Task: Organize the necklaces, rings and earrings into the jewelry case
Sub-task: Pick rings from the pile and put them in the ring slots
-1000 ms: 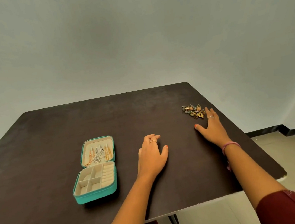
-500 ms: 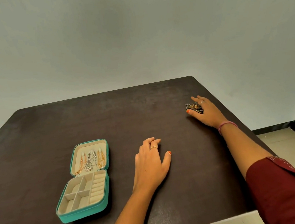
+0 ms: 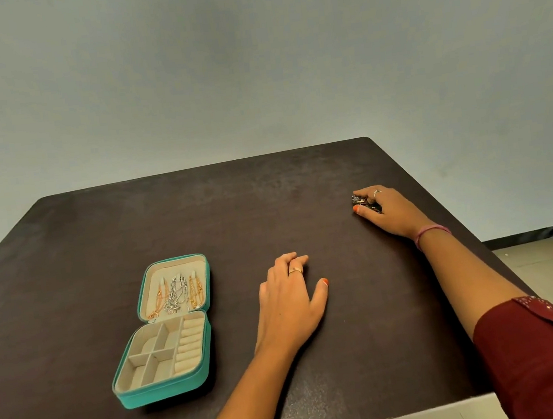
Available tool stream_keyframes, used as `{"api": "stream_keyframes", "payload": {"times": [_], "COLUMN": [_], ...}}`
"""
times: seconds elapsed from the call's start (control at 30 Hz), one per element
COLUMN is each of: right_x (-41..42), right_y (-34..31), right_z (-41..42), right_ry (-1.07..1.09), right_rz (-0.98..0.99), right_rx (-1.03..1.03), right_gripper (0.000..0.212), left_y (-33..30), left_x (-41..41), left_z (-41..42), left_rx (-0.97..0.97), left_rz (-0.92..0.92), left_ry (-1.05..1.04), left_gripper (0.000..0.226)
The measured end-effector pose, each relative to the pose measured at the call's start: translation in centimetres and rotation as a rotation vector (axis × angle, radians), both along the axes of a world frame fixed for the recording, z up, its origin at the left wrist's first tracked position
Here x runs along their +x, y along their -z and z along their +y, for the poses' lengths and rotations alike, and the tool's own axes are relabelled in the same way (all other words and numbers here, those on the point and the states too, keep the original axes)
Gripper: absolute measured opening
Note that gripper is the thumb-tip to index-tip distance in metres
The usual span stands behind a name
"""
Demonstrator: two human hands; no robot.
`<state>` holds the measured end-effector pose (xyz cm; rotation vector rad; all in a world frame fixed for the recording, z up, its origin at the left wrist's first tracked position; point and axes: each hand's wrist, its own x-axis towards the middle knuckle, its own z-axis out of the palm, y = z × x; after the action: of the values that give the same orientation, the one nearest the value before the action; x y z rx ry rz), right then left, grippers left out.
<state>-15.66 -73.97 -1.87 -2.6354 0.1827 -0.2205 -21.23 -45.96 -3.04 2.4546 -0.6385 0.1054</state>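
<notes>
A teal jewelry case (image 3: 158, 393) lies open on the dark table (image 3: 66, 254), left of centre. Several necklaces (image 3: 176, 294) in gold and silver hang inside its raised lid. Its cream base has empty square compartments and a column of ring rolls on the right. My left hand (image 3: 288, 306) rests flat on the table just right of the case, holding nothing. My right hand (image 3: 387, 208) is far out near the table's right edge, fingers curled over a small pile of rings and earrings (image 3: 364, 203), most of it hidden under the fingers.
The table's right edge runs diagonally just beyond my right hand, with tiled floor (image 3: 552, 281) below it. A plain grey wall (image 3: 252, 74) stands behind the table's far edge.
My right hand slid forward over the jewelry pile and closed its fingers on it. My left hand stayed flat. The view shifted, so the case sits lower and further left.
</notes>
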Motion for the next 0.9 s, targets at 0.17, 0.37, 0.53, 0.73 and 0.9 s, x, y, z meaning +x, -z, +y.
{"api": "stream_keyframes", "payload": {"times": [0.17, 0.37, 0.53, 0.73, 0.9], "right_x": [-1.4, -4.6, -7.3, -10.1, -12.3], "right_y": [-0.1, -0.5, -0.4, 0.0, 0.2], "right_z": [1.5, 4.4, 6.7, 9.4, 10.9], "right_ry": [-0.089, -0.21, -0.26, -0.319, -0.315], "right_rz": [0.002, -0.026, -0.003, 0.019, -0.04], "right_rx": [-0.014, -0.025, -0.019, -0.01, 0.091], "right_gripper": [0.042, 0.04, 0.042, 0.045, 0.054], "left_y": [-0.1, -0.2, -0.4, -0.8, -0.7], "left_x": [0.0, -0.1, -0.2, -0.3, -0.3], "left_z": [0.0, 0.1, 0.1, 0.3, 0.3], "left_rx": [0.0, 0.006, 0.0, -0.138, -0.162], "left_rz": [0.011, 0.022, 0.037, 0.107, 0.127], "left_ry": [-0.007, -0.007, 0.014, 0.041, 0.037], "left_gripper": [0.052, 0.054, 0.056, 0.04, 0.036]}}
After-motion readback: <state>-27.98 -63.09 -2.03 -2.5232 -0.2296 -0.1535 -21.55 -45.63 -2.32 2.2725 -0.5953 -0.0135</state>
